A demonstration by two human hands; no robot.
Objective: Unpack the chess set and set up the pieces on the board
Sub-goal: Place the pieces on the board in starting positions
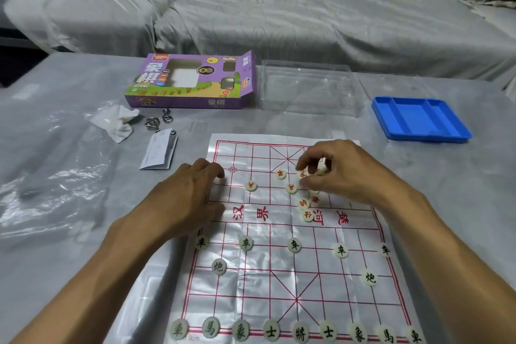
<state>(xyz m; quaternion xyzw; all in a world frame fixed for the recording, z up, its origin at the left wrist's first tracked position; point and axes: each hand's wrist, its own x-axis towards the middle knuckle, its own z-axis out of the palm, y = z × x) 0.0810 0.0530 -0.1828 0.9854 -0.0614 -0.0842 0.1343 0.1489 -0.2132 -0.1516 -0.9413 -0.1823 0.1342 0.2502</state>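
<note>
A white paper xiangqi board [282, 274] with red lines lies on the table. Black-lettered round pieces [294, 245] stand in rows on its near half. Several red-lettered pieces [290, 188] lie loose in a cluster on the far half, and one red piece [251, 185] sits apart to the left. My right hand [335, 170] hovers over the cluster, thumb and fingers pinching a red piece. My left hand [190, 198] rests on the board's far left edge with fingers curled down; whether anything is under the fingertips is hidden.
A purple chess box [192, 81] lies open at the back. Beside it stand a transparent plastic lid [307, 89] and a blue tray [418, 117]. A crumpled tissue [117, 120], metal ring puzzles [156, 120] and a folded leaflet [159, 152] lie left of the board.
</note>
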